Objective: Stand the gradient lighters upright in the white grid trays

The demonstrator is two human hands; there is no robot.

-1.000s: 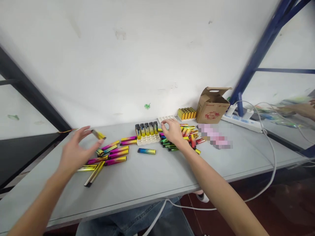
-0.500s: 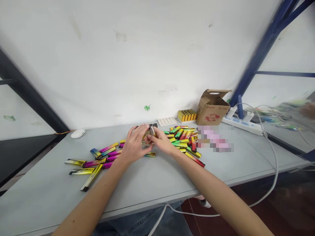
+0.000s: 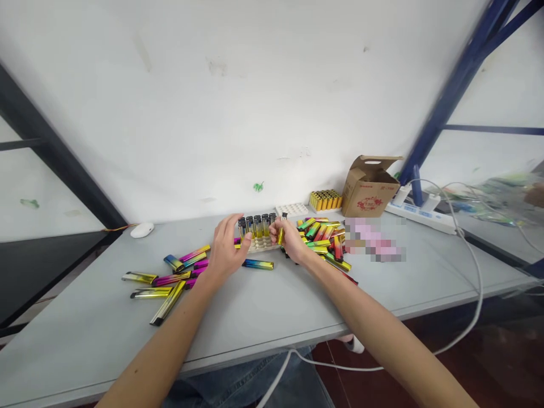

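My left hand (image 3: 225, 249) rests against the left side of a white tray (image 3: 260, 245) holding several upright yellow lighters with black tops, fingers curled loosely with nothing in them. My right hand (image 3: 291, 241) pinches one yellow lighter (image 3: 282, 229) just right of the tray. A blue-to-yellow metallic sleeve (image 3: 258, 264) lies in front of the tray. Several pink and gold sleeves (image 3: 178, 275) lie to the left. A heap of green, red and yellow sleeves (image 3: 325, 241) lies to the right.
At the back stand an empty white tray (image 3: 291, 209), a block of yellow lighters (image 3: 325, 199) and an open cardboard box (image 3: 369, 186). A white mouse (image 3: 142, 229) sits back left. A power strip (image 3: 420, 214) and white cable (image 3: 471, 260) run right.
Both hands were together over the tray half a second ago; now they have parted, the right one lifting a yellow lighter to the right. The left hand earlier came in from the sleeves at left.
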